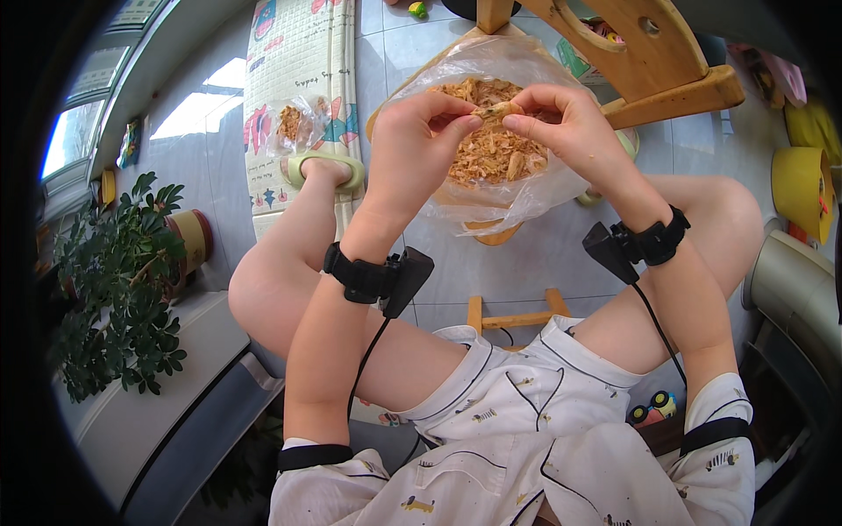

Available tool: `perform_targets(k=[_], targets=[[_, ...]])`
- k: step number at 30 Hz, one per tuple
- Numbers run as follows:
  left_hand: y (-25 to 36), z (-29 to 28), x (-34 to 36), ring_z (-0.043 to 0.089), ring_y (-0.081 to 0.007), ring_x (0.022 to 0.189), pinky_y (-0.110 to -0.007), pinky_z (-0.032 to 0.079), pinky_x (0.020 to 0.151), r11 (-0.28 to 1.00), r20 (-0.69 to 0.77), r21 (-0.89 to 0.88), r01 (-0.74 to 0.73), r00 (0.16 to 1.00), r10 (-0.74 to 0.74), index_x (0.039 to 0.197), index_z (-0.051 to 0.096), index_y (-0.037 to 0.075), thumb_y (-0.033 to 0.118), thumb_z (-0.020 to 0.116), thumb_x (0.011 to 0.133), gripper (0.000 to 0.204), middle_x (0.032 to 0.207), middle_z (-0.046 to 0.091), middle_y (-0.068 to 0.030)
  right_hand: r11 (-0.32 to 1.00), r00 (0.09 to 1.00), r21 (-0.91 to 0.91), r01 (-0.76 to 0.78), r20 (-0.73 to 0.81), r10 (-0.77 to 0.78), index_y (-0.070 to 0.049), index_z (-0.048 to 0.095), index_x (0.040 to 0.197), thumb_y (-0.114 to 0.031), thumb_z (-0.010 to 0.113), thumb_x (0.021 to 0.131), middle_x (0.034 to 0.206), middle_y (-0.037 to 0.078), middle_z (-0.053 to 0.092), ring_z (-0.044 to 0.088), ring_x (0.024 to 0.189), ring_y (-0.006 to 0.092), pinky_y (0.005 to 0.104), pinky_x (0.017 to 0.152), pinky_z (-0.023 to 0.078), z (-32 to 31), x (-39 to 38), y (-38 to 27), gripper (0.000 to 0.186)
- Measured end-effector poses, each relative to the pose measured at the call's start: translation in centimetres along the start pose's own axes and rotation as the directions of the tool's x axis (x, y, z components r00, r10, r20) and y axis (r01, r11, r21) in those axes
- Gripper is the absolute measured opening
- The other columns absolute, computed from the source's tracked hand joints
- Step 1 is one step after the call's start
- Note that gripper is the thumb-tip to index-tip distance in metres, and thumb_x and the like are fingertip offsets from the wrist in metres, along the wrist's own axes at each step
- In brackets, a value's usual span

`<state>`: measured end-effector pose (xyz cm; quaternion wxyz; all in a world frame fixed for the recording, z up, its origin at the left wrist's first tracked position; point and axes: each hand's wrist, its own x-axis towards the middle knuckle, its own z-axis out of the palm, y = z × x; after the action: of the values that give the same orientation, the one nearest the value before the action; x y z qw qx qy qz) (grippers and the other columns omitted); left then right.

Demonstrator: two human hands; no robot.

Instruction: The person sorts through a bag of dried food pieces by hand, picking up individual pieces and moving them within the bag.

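Pinching a small tan, shrimp-like piece (496, 111) from both ends, the two hands meet in the head view over the clear plastic bag (478, 60), above the heap of orange shreds (495, 159) inside it. The piece is up off the heap, and its long axis runs sideways across the bag from one hand to the other, close to level, the right end only a touch higher; which end is head or tail cannot be told. The left hand (419, 145), over the bag's left side, has thumb and forefinger nearly closed on the left end, its other fingers curled in. The right hand (563, 125), over the bag's right side, grips the other end likewise between thumb and forefinger. Beneath the bag is a wooden seat (495, 235), and beyond the bag to the right rises a wooden chair back (645, 48). Left of the bag, a smaller clear bag (309, 131) with orange bits rests on a patterned mat (294, 61), just beyond a pale green slipper (354, 174). Farther left of the bag, and nearer the person, stands a leafy potted plant (123, 280); well to the bag's right is a yellow bucket (796, 188).
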<state>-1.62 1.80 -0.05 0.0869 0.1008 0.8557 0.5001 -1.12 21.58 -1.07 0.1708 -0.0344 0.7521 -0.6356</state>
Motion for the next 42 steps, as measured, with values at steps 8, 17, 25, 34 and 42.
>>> perform_targets(k=[8,17,25,34,42], targets=[[-0.4,-0.1,-0.1,0.063,-0.0101,0.078,-0.024,0.05,0.069,0.97,-0.035,0.181,-0.164,0.984,0.173,0.091,0.065,-0.004,0.007,0.066,0.082,0.015,0.084,0.067,-0.0076,0.999,0.999,-0.001,-0.047,0.01,0.047,0.001,0.062,0.086,-0.019,0.068,0.082,0.078,0.001,0.061,0.054,0.073,0.0062,0.0207,0.064,0.043,-0.2,0.0,-0.3,0.021],[-1.2,-1.0,0.5,0.063,-0.0126,0.082,-0.023,0.05,0.076,0.851,0.165,-0.462,0.252,0.966,-0.197,0.102,0.063,-0.004,0.01,0.059,0.088,0.021,0.089,0.067,-0.0094,0.975,0.982,0.12,-0.185,0.001,0.186,-0.001,0.063,0.091,-0.021,0.067,0.082,0.083,0.0,0.061,0.055,0.079,0.0058,0.02,0.067,0.043,-0.8,-0.3,-1.4,0.023],[-1.5,-1.0,0.5,0.06,-0.0102,0.081,-0.022,0.049,0.074,0.839,0.203,-0.465,0.281,0.957,-0.207,0.104,0.066,0.001,0.007,0.058,0.086,0.02,0.093,0.066,-0.006,0.975,0.984,0.131,-0.179,0.004,0.18,-0.001,0.063,0.094,-0.02,0.066,0.083,0.085,0.001,0.062,0.056,0.079,0.0061,0.0196,0.067,0.044,-1.0,-0.4,-1.7,0.022],[-0.6,0.1,0.5,0.061,-0.0091,0.076,-0.021,0.049,0.065,0.876,0.131,-0.429,0.221,0.975,-0.182,0.092,0.066,-0.004,0.014,0.074,0.075,0.026,0.085,0.066,-0.0072,0.956,0.978,0.21,-0.203,0.099,0.186,-0.001,0.065,0.093,-0.017,0.066,0.083,0.085,0.002,0.064,0.057,0.08,0.0067,0.0196,0.066,0.044,-0.2,-0.4,-1.4,0.019],[-1.0,0.1,0.2,0.057,-0.0065,0.066,-0.019,0.045,0.059,0.927,0.065,-0.35,0.137,0.99,-0.121,0.083,0.066,-0.002,0.015,0.072,0.076,0.019,0.071,0.063,-0.0018,0.975,0.985,0.144,-0.168,0.072,0.159,0.0,0.065,0.09,-0.015,0.065,0.083,0.083,0.003,0.064,0.057,0.078,0.0075,0.021,0.068,0.045,0.5,-0.5,-1.8,0.017]])
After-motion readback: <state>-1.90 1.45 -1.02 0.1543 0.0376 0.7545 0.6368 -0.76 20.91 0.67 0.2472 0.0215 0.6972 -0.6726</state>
